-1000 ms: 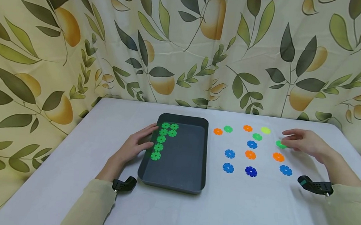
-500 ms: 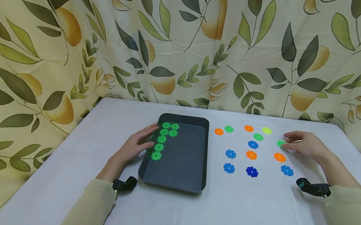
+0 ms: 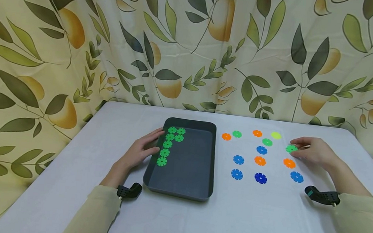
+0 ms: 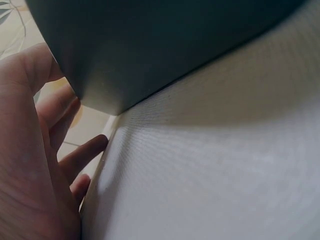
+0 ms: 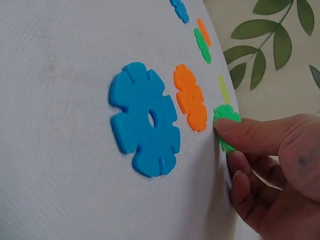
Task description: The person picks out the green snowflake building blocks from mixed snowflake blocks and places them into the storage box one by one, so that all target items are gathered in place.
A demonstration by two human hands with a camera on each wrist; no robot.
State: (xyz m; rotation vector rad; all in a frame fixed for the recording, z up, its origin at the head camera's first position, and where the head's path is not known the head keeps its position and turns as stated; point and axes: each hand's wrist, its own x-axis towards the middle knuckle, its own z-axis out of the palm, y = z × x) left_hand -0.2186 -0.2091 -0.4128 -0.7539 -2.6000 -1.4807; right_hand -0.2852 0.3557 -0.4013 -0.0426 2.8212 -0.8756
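Note:
My right hand [image 3: 316, 150] pinches a green interlocking disc [image 5: 228, 113], flower-shaped with slots round its rim, between thumb and fingers. In the head view that disc is just right of the other loose discs. Beside it lie an orange disc [image 3: 289, 163] and a light blue disc [image 5: 145, 120], flat on the cloth. My left hand [image 3: 139, 149] rests against the left side of a dark grey tray [image 3: 187, 189], its fingers relaxed. Several green discs [image 3: 167, 144] lie inside the tray, in a column along its left side with two beside the top ones.
Between tray and right hand, several loose discs lie spread on the white cloth [image 3: 230, 222]: orange, green, light blue, a dark blue disc [image 3: 261, 178] and a yellow disc [image 3: 276, 135]. A leaf-patterned curtain [image 3: 191, 58] hangs behind the table's far edge.
My right fingers have closed on the green disc, which now shows tilted slightly up in the pinch. The left hand and the tray have stayed where they were.

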